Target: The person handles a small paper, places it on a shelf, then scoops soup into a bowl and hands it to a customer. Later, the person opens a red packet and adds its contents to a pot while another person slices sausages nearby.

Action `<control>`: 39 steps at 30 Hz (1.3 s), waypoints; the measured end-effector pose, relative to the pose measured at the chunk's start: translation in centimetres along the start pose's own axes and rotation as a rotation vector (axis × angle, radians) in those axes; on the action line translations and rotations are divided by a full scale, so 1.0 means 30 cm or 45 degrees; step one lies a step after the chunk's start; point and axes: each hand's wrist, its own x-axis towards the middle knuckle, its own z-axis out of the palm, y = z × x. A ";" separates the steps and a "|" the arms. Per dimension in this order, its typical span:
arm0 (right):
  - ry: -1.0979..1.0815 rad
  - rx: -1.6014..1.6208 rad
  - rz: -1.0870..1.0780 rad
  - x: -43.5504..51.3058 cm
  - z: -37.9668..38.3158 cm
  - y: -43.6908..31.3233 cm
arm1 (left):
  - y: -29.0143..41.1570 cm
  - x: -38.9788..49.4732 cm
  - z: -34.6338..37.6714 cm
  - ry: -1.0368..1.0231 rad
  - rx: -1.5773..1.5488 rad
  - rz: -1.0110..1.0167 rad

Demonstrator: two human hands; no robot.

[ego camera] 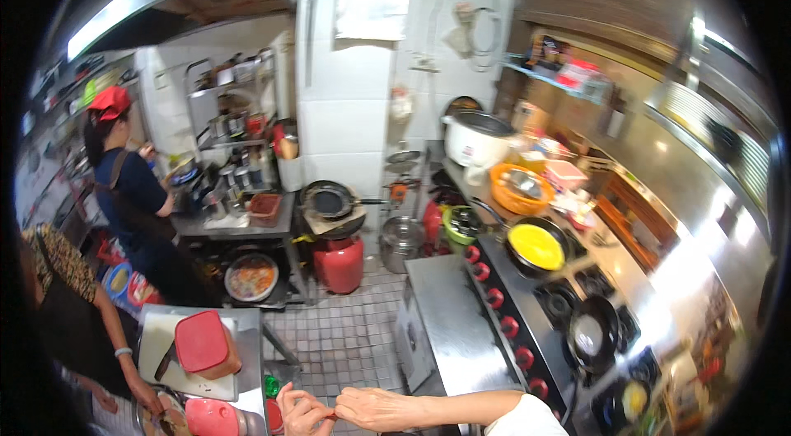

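Observation:
At the bottom edge, my left hand (pixel 304 412) and my right hand (pixel 380 408) meet in front of me. A small red item (pixel 334 417) shows between their fingertips, mostly covered, and I cannot tell what it is. My right forearm reaches in from a white sleeve (pixel 525 419). To the right is a stove (pixel 518 294) with red knobs. On it, a black frying pan (pixel 565 237) holds a flat yellow layer of food (pixel 536 247), likely egg. A second dark pan (pixel 609 343) sits nearer, with a shiny bottom.
A steel cabinet top (pixel 460 318) stands before the stove. Left, a co-worker's hand (pixel 147 397) is beside a table with a red-lidded container (pixel 203 342) and a knife (pixel 164 363). Another person (pixel 133 189) in a red cap stands farther back. A red gas cylinder (pixel 340 266) is on the tiled floor.

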 end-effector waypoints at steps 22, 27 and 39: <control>-0.224 0.138 -0.761 0.763 -0.161 0.836 | -0.585 0.437 0.050 0.609 0.405 -0.483; -0.388 0.308 -1.046 0.951 -0.185 0.856 | -0.588 0.438 0.063 0.748 0.367 -0.748; -1.069 0.767 -1.602 1.192 0.167 0.504 | -0.245 0.140 0.032 1.065 0.758 -1.316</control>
